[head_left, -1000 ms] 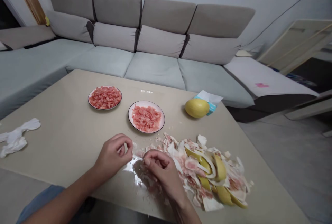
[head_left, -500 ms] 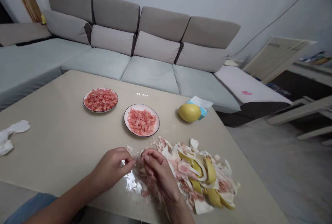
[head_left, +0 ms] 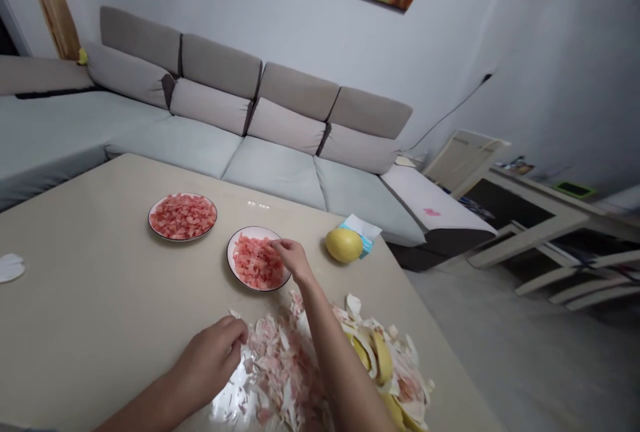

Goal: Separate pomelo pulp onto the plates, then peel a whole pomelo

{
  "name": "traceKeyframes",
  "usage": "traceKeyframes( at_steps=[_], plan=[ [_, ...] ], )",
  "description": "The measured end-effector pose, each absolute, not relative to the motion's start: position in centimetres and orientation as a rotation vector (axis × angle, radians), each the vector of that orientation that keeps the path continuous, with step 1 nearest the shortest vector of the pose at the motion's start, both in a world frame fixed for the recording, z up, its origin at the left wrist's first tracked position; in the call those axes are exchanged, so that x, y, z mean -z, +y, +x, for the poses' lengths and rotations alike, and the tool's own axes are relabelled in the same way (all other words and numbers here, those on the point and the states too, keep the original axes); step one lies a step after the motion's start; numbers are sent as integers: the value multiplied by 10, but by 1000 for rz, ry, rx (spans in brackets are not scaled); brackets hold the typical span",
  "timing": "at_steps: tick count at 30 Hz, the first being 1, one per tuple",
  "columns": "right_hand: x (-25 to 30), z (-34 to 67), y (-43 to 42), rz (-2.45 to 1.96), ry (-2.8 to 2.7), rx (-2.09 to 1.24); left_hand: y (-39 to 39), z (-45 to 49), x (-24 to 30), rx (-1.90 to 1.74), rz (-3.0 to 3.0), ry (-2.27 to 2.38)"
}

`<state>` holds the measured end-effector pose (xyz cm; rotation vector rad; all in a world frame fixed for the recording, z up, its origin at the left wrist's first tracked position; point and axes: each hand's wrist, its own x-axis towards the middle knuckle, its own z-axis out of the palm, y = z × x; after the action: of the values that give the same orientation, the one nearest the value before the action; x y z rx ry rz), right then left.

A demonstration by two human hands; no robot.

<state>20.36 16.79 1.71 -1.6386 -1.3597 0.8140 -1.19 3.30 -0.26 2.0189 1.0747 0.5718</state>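
My right hand (head_left: pixel 291 257) reaches out over the nearer white plate (head_left: pixel 231 260) of pink pomelo flesh, its fingers pinched together above the pieces; what they hold is too small to see. My left hand (head_left: pixel 210 360) rests curled on the beige table (head_left: pixel 90 299) at the left edge of a heap of pomelo peel and membrane (head_left: pixel 320 365), fingertips touching the scraps. A second plate (head_left: pixel 155 211) of pink flesh stands further left.
A whole yellow pomelo (head_left: pixel 343 245) lies beside a blue tissue pack (head_left: pixel 365 231) near the table's far right corner. A white crumpled tissue (head_left: pixel 10 267) sits at the left edge. A grey sofa (head_left: pixel 225 119) runs behind the table.
My right hand has left the peel heap and stretched forward to the nearer plate. The left hand stayed by the scraps. The camera view tilted up and to the right.
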Motion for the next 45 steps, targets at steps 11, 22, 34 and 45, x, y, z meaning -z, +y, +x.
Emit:
traceKeyframes(
  at_steps=[11, 22, 34, 45],
  plan=[
    [-24, 211, 170, -1774, -1637, -474, 45, -11, 5, -814, 1438, 1079],
    [-45, 158, 26, -1418, -1701, -699, 49, -14, -6, -865, 268, 649],
    [-27, 137, -11, -1389, -1650, -657, 30, -7, -19, -823, 355, 455],
    [-38, 153, -14, -1399, -1503, -822, 29, -13, -28, -762, 567, 630]
  ],
)
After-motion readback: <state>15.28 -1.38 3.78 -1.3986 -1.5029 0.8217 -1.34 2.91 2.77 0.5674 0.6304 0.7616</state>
